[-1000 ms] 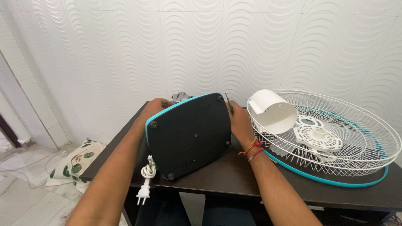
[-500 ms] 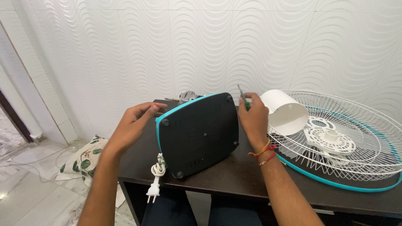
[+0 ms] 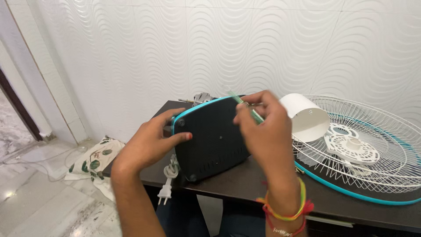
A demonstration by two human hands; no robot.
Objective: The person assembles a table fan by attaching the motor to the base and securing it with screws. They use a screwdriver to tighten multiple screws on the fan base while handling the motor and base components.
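Note:
A fan base (image 3: 209, 136) with a dark underside and a teal rim stands tipped on its edge on the dark table (image 3: 237, 182). My left hand (image 3: 151, 142) grips its left edge, thumb on the underside. My right hand (image 3: 263, 127) is raised in front of the base's upper right part and holds a thin green-handled screwdriver (image 3: 245, 107) between its fingers. The fan's motor (image 3: 202, 97) peeks out behind the base's top.
A white plug on a coiled cord (image 3: 168, 184) hangs off the table's front edge. To the right lie a white wire fan guard with a teal ring (image 3: 377, 153), a white motor cover (image 3: 309, 116) and a white round plate (image 3: 351, 149). A leaf-print cloth (image 3: 94, 160) lies on the floor.
My left hand has come back onto the base's left edge. My right hand has lifted off the base's right side and moved in front of it with the screwdriver. The view shifted left.

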